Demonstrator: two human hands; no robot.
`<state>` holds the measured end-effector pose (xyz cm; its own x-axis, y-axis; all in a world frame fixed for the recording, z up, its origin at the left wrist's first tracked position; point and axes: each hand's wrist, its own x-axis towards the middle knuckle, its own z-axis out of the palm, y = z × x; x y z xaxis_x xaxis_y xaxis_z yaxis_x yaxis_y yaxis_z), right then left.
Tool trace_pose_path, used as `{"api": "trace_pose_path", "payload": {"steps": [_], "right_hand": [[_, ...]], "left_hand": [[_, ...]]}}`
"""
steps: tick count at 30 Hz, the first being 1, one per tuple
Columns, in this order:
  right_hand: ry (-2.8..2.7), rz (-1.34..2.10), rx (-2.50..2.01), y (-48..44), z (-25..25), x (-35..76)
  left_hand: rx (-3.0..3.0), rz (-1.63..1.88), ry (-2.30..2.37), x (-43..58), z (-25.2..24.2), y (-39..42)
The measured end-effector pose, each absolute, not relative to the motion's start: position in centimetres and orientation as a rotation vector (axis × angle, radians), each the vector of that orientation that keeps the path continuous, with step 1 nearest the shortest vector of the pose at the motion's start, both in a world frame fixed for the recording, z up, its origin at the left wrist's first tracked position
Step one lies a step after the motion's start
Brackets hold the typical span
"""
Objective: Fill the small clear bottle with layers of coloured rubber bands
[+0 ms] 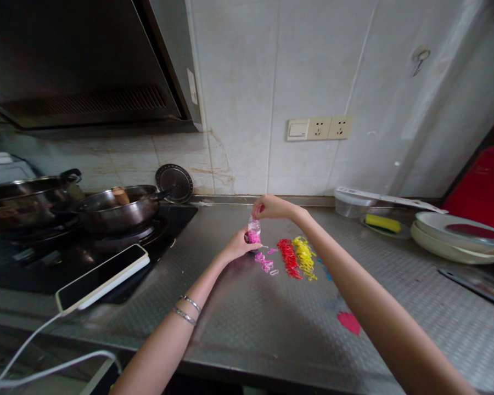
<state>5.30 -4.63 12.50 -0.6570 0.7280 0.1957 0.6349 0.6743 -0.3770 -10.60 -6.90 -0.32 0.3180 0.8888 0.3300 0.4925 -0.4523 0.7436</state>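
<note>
My left hand [239, 245] is wrapped round a small clear plastic bottle [254, 226] standing on the metal counter, with pink rubber bands showing inside. Over the bottle's mouth, my right hand [271, 207] has its fingertips pinched together; whatever is between them is too small to make out. Loose pink rubber bands [265, 263] lie just in front of the bottle. To their right are a pile of red rubber bands [288, 258] and a pile of yellow rubber bands [304, 258]. Some blue rubber bands [324, 269] are partly hidden behind my right forearm.
On the left, a phone [102, 277] with a white cable rests by the stove [181, 219], which carries a pan [115, 211] and a pot [20, 203]. A pink flat piece [348, 322] lies near my right forearm. Stacked bowls [456, 247] and a yellow sponge [382, 223] are at right.
</note>
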Motion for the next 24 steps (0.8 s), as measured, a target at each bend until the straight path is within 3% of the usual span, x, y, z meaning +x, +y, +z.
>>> {"api": "trace_pose_path", "payload": {"steps": [10, 19, 24], "right_hand": [[-2.460, 0.440, -1.065, -3.9, 11.8, 6.9], [-2.605, 0.472, -1.454, -4.9, 3.8, 9.6], [-2.666, 0.424, -1.546, -5.1, 1.9, 9.3]], "left_hand": [[2.058, 1.002, 1.218, -10.5, -0.2, -6.9], [1.987, 1.011, 1.164, -10.5, -0.5, -6.7], [1.983, 1.041, 1.154, -10.6, -0.7, -6.6]]}}
